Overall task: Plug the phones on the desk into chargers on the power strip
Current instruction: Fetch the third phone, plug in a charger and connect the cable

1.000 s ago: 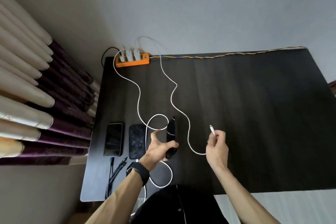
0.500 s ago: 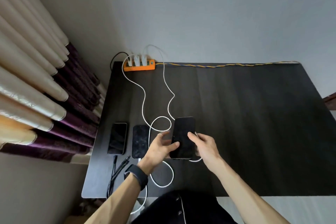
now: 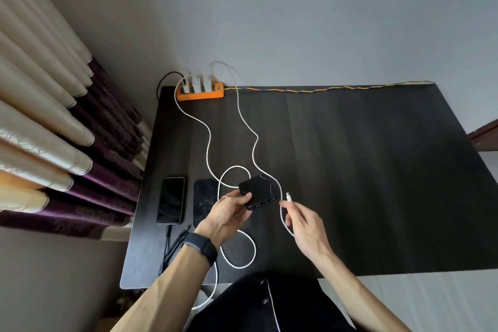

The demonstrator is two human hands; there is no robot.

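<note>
Though the person's dark clothing (image 3: 264, 304) fills the near edge and is cut off by the frame, both forearms show clearly reaching over the black surface (image 3: 377, 170). On the left wrist sits a black band (image 3: 200, 246); its face is turned away, so nothing can be read on it. The left hand (image 3: 229, 214) has its grip closed around a black phone (image 3: 257, 191), lifted off the surface and tilted so its bottom edge faces the right hand; the ports there are too small to make out. The right hand (image 3: 304, 226), just right of that phone, pinches a white cable (image 3: 253, 140) close to its connector (image 3: 288, 197), whose tip points up and is apart from the phone. Slack from this cable loops behind the right palm and partly hides there.

Left of the held phone lie two more phones: a patterned one (image 3: 204, 201) just beside the left hand and a glossy one (image 3: 171, 199) further left, both flat, screens dark, no brand visible. Near them, thin black cables (image 3: 172, 248) trail off the near edge. A second white cable (image 3: 208, 143) curls in loops under the left hand.

Beyond the held phone, at the far left corner, an orange power strip (image 3: 200, 93) carries three white chargers (image 3: 196, 82); no writing is legible. A twisted yellow-and-blue cord (image 3: 323, 89) runs along the far edge. Curtains (image 3: 54, 129) hang further left.
</note>
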